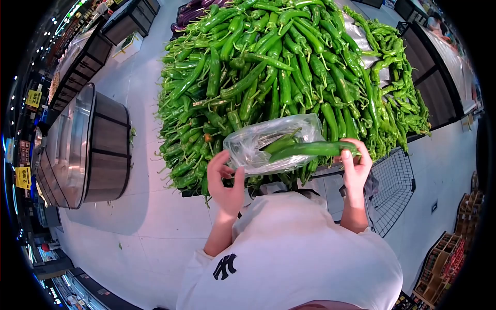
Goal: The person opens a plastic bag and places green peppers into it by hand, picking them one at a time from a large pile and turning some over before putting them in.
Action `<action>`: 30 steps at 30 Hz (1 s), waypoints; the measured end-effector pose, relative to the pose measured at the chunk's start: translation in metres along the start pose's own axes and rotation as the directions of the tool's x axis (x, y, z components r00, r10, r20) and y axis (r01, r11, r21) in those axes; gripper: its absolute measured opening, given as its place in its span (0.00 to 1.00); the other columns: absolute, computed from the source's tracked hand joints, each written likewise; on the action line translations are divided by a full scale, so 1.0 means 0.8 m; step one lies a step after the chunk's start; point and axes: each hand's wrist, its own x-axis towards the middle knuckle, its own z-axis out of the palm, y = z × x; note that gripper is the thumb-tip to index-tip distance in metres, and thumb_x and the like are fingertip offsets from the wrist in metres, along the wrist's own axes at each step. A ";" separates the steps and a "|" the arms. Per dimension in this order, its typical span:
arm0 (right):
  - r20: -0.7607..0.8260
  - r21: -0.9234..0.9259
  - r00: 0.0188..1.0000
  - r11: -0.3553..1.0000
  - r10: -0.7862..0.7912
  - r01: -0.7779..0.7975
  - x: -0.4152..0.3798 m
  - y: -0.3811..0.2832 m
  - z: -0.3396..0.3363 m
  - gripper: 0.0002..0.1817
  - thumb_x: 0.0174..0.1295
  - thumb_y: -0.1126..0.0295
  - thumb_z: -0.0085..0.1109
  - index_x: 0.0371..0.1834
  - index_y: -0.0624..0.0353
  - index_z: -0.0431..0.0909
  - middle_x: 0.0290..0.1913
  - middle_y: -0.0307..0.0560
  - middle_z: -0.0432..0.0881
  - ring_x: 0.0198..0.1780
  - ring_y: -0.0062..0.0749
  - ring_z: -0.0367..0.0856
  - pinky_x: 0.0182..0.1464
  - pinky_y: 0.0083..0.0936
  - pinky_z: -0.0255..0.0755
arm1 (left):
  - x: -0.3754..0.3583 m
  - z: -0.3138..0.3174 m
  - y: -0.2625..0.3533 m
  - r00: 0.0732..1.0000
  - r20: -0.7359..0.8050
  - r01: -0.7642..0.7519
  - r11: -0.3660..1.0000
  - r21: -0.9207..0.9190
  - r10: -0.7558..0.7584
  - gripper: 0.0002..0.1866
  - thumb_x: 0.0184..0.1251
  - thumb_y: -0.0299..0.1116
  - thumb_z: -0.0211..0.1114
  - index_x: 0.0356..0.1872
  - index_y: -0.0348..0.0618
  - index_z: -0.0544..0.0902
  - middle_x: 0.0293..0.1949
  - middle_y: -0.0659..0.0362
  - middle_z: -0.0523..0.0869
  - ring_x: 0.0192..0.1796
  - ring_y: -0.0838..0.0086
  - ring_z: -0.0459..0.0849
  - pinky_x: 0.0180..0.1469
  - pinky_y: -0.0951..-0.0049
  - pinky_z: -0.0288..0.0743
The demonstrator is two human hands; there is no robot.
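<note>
My left hand (226, 181) grips the near left edge of a clear plastic bag (248, 155), its fingers and thumb closed on the film. Inside the bag lies at least one green pepper (283, 143), partly hidden by folds. Pinched by its stem end in my right hand (356, 163) is a long green pepper (315, 150), lying level with its tip over the bag's opening. Just beyond both hands rises a large heap of long green peppers (258, 72).
Thinner, wrinkled green peppers (400, 98) cover the right side of the stand, with purple eggplants (194, 13) at its far left. A wire shopping cart (390, 188) stands at my right. To the left is a rounded display bin (98, 150) on the tiled floor (150, 258).
</note>
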 end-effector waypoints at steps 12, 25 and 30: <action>0.233 -0.453 0.919 0.801 -0.317 0.391 0.039 0.003 0.064 0.16 0.56 0.70 0.75 0.45 0.62 0.83 0.33 0.50 0.87 0.31 0.34 0.87 0.34 0.26 0.79 | 0.073 0.034 -0.006 0.924 0.219 0.271 0.940 0.206 -0.314 0.47 0.61 0.32 0.70 0.78 0.33 0.52 0.26 0.61 0.83 0.28 0.73 0.82 0.36 0.73 0.76; 0.445 -0.659 0.877 0.596 -0.183 0.459 0.062 0.023 0.107 0.24 0.58 0.54 0.72 0.52 0.59 0.85 0.51 0.50 0.81 0.54 0.48 0.79 0.56 0.41 0.73 | 0.075 0.028 -0.016 0.926 0.219 0.339 0.932 -0.129 -0.307 0.40 0.67 0.22 0.69 0.77 0.37 0.57 0.49 0.58 0.82 0.43 0.81 0.80 0.46 0.80 0.76; 0.461 -0.606 0.813 0.544 -0.356 0.581 0.052 0.027 0.117 0.12 0.58 0.64 0.69 0.45 0.53 0.87 0.52 0.43 0.80 0.56 0.45 0.75 0.58 0.41 0.70 | 0.068 0.024 0.009 0.988 0.086 0.123 0.990 0.072 -0.129 0.41 0.60 0.24 0.74 0.75 0.39 0.64 0.64 0.52 0.75 0.63 0.65 0.76 0.65 0.66 0.69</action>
